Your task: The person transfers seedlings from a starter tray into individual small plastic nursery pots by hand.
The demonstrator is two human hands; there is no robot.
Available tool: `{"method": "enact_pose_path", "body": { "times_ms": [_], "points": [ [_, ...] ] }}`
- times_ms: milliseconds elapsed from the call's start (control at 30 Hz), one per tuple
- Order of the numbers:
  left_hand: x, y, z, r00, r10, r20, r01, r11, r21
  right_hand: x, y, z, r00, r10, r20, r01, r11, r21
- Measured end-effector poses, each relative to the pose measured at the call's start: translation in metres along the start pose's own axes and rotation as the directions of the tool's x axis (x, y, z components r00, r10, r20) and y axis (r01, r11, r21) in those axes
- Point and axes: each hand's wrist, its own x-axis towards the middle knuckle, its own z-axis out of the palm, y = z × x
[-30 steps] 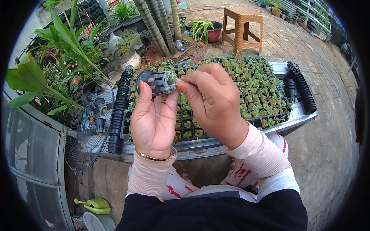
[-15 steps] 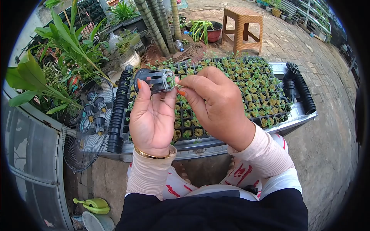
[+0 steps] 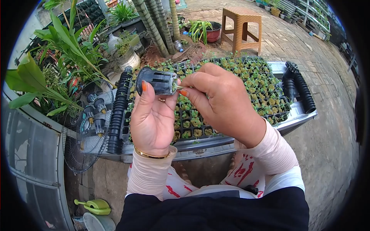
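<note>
My left hand (image 3: 151,125) holds a black slotted net pot (image 3: 158,81) on its side, its wide rim to the left and narrow end to the right. At that narrow end my right hand (image 3: 228,102) pinches the thin pale-green stem of a seedling (image 3: 178,87) between thumb and forefinger. The seedling's other parts are hidden in the pot or behind the fingers. Below both hands spreads a black seedling tray (image 3: 283,109) full of small green seedlings in sponge-like plugs.
Stacked black net pots (image 3: 116,115) lie along the left edge, with another stack (image 3: 305,94) at the right. Several filled net pots (image 3: 99,125) sit on a wire fan guard (image 3: 75,148). A brown stool (image 3: 242,13) stands behind; a green watering can (image 3: 97,206) is lower left.
My left hand has turned the net pot slightly, so more of its dark side shows. My right hand has shifted a little right, still pinching the stem, with a longer piece visible.
</note>
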Motion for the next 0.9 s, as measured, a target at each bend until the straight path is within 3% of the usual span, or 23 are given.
{"method": "enact_pose_path", "body": {
  "times_ms": [267,400,567,900],
  "points": [
    [0.001,-0.002,-0.002,0.999,-0.033,0.006,0.033,0.999,0.007,0.006,0.001,-0.011,0.985,0.077,0.156,-0.072,0.997,-0.034],
    [0.002,-0.002,-0.004,0.998,-0.043,0.054,0.046,0.998,-0.049,0.005,0.007,-0.006,0.996,0.03,0.078,-0.031,0.999,0.023],
    [0.003,-0.002,-0.004,0.998,-0.053,0.031,0.054,0.998,-0.025,0.006,0.007,-0.006,0.979,0.126,0.16,-0.142,0.985,0.093],
    [0.003,-0.004,0.001,0.999,-0.013,0.047,0.012,1.0,0.016,0.012,0.005,-0.009,0.971,0.148,0.187,-0.154,0.988,0.017]
  ]
}}
